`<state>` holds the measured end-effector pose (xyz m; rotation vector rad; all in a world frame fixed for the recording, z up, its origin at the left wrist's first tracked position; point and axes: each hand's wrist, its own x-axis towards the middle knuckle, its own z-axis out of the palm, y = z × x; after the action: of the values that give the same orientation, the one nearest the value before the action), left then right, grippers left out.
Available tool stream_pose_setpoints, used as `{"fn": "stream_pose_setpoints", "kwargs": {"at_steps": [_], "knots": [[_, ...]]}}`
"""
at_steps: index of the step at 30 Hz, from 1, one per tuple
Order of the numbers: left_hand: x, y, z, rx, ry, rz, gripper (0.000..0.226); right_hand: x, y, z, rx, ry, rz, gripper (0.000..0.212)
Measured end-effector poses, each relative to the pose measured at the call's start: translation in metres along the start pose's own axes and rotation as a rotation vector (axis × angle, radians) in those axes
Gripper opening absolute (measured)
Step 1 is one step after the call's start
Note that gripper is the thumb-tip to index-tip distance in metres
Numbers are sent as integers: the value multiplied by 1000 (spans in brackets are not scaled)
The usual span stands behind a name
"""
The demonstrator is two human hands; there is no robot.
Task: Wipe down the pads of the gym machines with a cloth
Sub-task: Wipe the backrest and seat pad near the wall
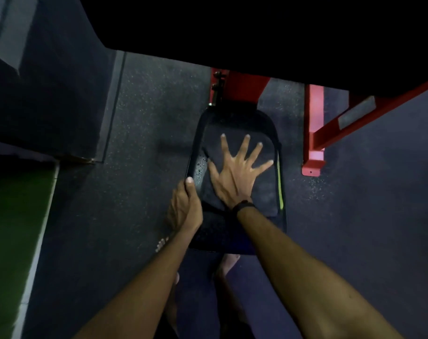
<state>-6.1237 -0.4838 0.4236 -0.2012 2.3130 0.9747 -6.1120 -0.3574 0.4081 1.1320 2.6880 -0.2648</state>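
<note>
Dim, grainy, wide-angle view; black upper band, soft edges.

dark cloth point(262, 177) spread flat on black seat pad point(215, 231)

No text, label or number can be read anywhere.

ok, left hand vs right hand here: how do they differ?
Left hand curls over the left edge of the seat pad, thumb on top; right hand lies flat with fingers spread on the dark cloth. Right wrist carries a black band; the left shows none. Left sits nearer the camera. Both are bare and touch the same pad.
</note>
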Motion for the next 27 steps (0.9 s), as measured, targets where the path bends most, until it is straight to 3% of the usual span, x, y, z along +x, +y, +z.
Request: {"fn": "stream_pose_setpoints", "kwargs": {"at_steps": [4, 7, 10, 15, 18, 23, 27], "knots": [[-7, 5, 7, 132, 116, 2, 53, 89, 9, -25, 23, -14, -17, 71], [1, 4, 13, 182, 166, 19, 54, 96, 13, -25, 25, 26, -50, 66], [-2, 2, 14, 184, 197, 40, 55, 13, 30, -12, 116, 122, -160, 69], [-1, 1, 17, 181, 212, 37, 56, -138, 69, 3, 98, 1, -257, 81], [-1, 2, 19, 178, 243, 40, 55, -88, 72, 0, 36, 12, -206, 79], [0, -1, 19, 227, 260, 46, 53, 77, 58, -27, 121, 71, 32, 65], [2, -6, 21, 241, 284, 60, 52, 68, 59, -29, 80, 118, 12, 63]]}}
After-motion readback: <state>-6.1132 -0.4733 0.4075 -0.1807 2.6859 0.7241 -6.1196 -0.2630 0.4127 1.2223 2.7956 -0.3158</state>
